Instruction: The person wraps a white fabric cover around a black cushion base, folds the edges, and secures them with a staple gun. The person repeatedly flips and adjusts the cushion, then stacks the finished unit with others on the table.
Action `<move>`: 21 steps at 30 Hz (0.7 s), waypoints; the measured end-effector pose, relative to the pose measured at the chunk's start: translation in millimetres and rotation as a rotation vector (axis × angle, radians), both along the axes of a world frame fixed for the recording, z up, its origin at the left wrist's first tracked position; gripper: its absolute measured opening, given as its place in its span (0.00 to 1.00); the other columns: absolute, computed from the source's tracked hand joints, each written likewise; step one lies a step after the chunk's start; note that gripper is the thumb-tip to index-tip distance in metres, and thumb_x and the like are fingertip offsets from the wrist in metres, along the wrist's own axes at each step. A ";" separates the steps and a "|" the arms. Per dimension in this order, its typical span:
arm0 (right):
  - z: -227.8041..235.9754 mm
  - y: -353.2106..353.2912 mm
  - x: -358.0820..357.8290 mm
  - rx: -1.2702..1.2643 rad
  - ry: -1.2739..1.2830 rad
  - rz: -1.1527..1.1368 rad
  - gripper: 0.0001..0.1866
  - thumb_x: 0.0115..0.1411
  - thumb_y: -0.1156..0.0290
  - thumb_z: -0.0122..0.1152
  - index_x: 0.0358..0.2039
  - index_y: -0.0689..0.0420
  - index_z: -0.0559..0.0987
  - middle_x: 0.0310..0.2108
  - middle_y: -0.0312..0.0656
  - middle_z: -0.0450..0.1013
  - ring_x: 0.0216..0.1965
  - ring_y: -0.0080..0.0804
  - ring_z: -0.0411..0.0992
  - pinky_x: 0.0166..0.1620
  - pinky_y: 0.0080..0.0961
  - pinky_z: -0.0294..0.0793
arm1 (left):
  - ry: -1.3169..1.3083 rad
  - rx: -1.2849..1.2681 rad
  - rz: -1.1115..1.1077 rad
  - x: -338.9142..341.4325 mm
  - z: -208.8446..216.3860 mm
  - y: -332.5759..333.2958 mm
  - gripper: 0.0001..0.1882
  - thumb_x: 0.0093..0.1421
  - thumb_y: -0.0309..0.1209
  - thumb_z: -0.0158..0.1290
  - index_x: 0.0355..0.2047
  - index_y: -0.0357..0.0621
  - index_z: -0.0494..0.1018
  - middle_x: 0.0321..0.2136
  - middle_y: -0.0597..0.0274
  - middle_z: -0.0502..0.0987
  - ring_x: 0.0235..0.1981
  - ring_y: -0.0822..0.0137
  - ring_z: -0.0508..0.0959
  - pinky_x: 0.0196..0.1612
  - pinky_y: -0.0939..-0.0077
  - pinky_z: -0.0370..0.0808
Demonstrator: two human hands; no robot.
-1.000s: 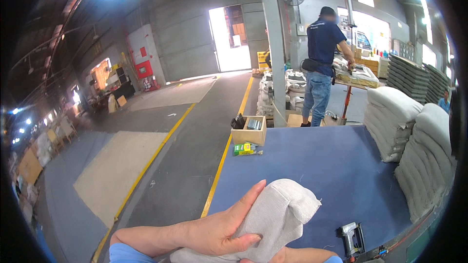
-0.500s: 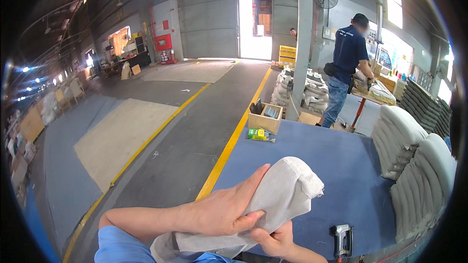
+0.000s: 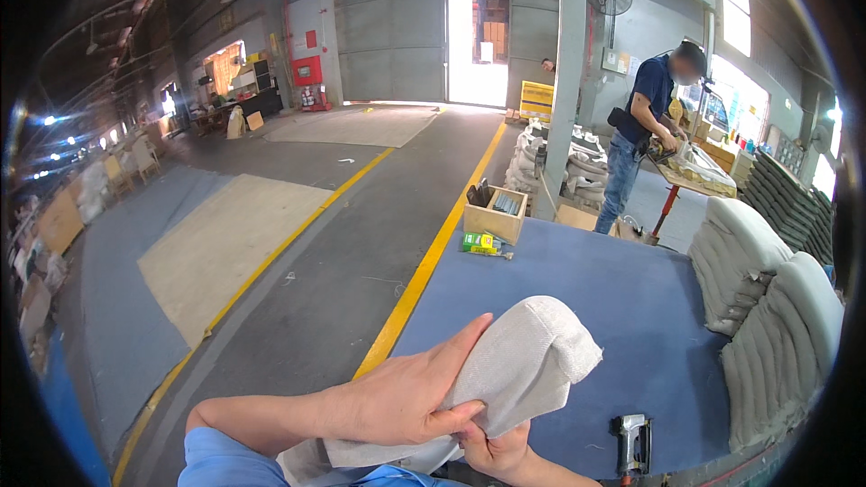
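Note:
A light grey fabric-covered pad (image 3: 523,352) is held up in front of me over the near edge of the blue table, its rounded end pointing away and its cloth folded over at the right. My left hand (image 3: 406,401) wraps round it from the left, thumb pressing near the middle. Below, my right hand (image 3: 498,453) pinches the cloth close to the left thumb. The pad's lower end runs under my left forearm, partly hidden. To the right of my hands a staple gun (image 3: 633,444) lies on the table.
Stacks of similar grey pads (image 3: 780,352) stand along the table's right side. A wooden box (image 3: 495,214) of metal strips and a green-yellow carton (image 3: 483,243) sit at the far left corner. Beyond a post (image 3: 566,81), a co-worker (image 3: 645,117) bends over another bench.
My right hand has shifted slightly left and up, nearer the left thumb. The pad's folded end has turned a little. Across the room, the co-worker has leaned further over the bench.

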State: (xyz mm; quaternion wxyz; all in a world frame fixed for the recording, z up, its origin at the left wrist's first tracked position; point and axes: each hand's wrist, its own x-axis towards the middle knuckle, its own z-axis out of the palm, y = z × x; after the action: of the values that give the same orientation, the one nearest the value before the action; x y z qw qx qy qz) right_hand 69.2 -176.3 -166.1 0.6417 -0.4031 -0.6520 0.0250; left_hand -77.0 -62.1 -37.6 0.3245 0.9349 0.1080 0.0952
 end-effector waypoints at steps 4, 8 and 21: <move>16.7 -20.1 10.2 -0.470 0.060 0.123 0.08 0.66 0.75 0.64 0.44 0.63 0.81 0.31 0.41 0.80 0.26 0.29 0.79 0.32 0.28 0.78 | 0.106 -0.018 0.098 -2.9 11.0 -2.6 0.48 0.68 0.44 0.52 0.75 0.32 0.38 0.63 0.22 0.65 0.54 0.30 0.77 0.58 0.47 0.75; 108.7 -59.2 62.2 -0.554 -0.182 0.113 0.13 0.65 0.60 0.70 0.35 0.58 0.88 0.24 0.40 0.83 0.23 0.30 0.81 0.28 0.25 0.78 | 0.113 -0.004 0.154 -8.7 12.6 2.6 0.45 0.69 0.45 0.51 0.74 0.33 0.42 0.58 0.24 0.71 0.48 0.29 0.79 0.53 0.44 0.77; 175.0 -3.1 72.3 -0.589 -0.283 -0.205 0.26 0.67 0.65 0.57 0.58 0.73 0.75 0.53 0.64 0.76 0.49 0.54 0.81 0.50 0.37 0.80 | 0.156 -0.002 0.106 9.8 8.6 4.9 0.42 0.68 0.44 0.51 0.72 0.36 0.45 0.55 0.29 0.73 0.48 0.34 0.80 0.51 0.44 0.78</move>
State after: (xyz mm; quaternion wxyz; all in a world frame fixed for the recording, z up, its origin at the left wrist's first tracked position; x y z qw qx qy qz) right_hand 141.5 -179.4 8.9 0.4000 -0.6340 -0.6555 0.0913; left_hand -67.2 -57.2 -28.9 0.3103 0.9322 0.1823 0.0390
